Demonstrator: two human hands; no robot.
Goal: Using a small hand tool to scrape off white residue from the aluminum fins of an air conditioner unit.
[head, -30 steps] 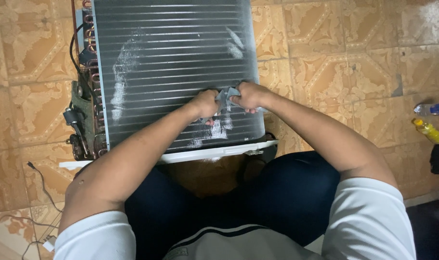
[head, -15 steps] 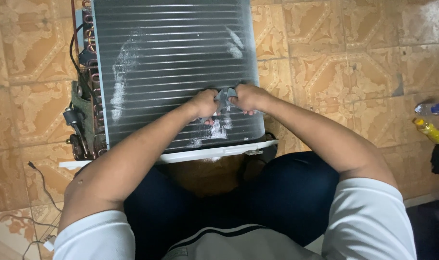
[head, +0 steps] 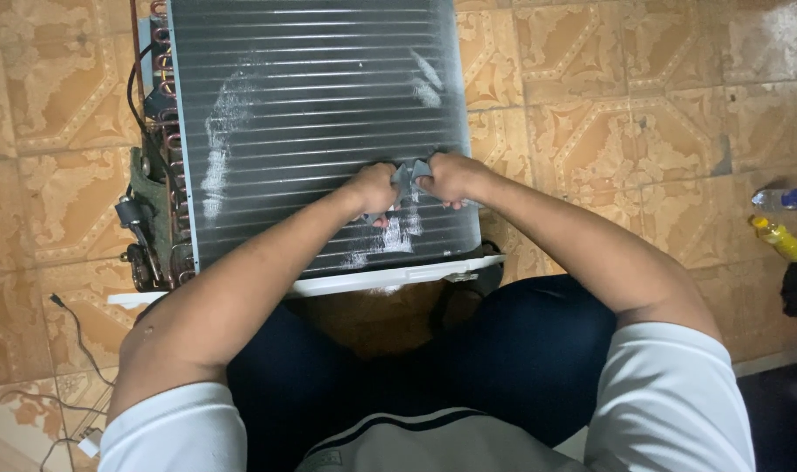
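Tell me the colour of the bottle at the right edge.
Yellow bottle, seen in the head view.

Finned coil (head: 320,122): top cut off by the frame edge. Grey cloth (head: 409,179): mostly hidden between left hand (head: 374,188) and right hand (head: 451,177). Blue bottle (head: 787,198): cropped at right.

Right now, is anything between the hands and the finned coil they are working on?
Only a small grey tool, gripped by the left hand and the right hand together, lies between them and the finned coil. Nothing else visible stands in the way.
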